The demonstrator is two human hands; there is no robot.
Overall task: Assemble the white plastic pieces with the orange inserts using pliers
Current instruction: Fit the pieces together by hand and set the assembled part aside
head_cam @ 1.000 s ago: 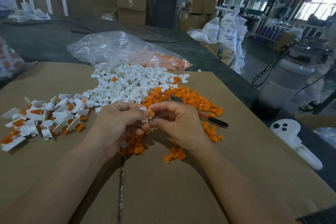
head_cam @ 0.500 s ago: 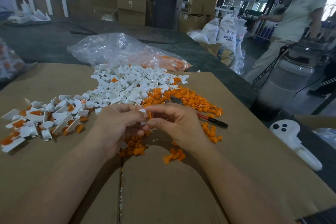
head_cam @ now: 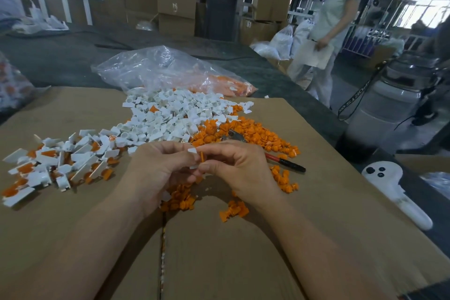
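Over the cardboard sheet (head_cam: 243,251), my left hand (head_cam: 158,168) pinches a small white plastic piece (head_cam: 193,151). My right hand (head_cam: 238,165) pinches an orange insert (head_cam: 202,156) and holds it against that piece. A heap of loose white pieces (head_cam: 170,114) lies beyond the hands, with a spread of orange inserts (head_cam: 255,134) to its right. Joined white-and-orange parts (head_cam: 60,163) are piled at the left. Pliers with a red and black handle (head_cam: 285,162) lie among the orange inserts behind my right hand, their metal jaws partly buried.
A clear plastic bag (head_cam: 158,68) holding orange parts lies behind the heaps. A white handheld device (head_cam: 394,190) rests at the right table edge. A person (head_cam: 333,19) stands at the back right beside a white canister (head_cam: 389,105). More orange inserts (head_cam: 233,212) lie near my wrists.
The orange insert has turned edge-on against the white piece between my fingers. A person has walked in from the right at the back.
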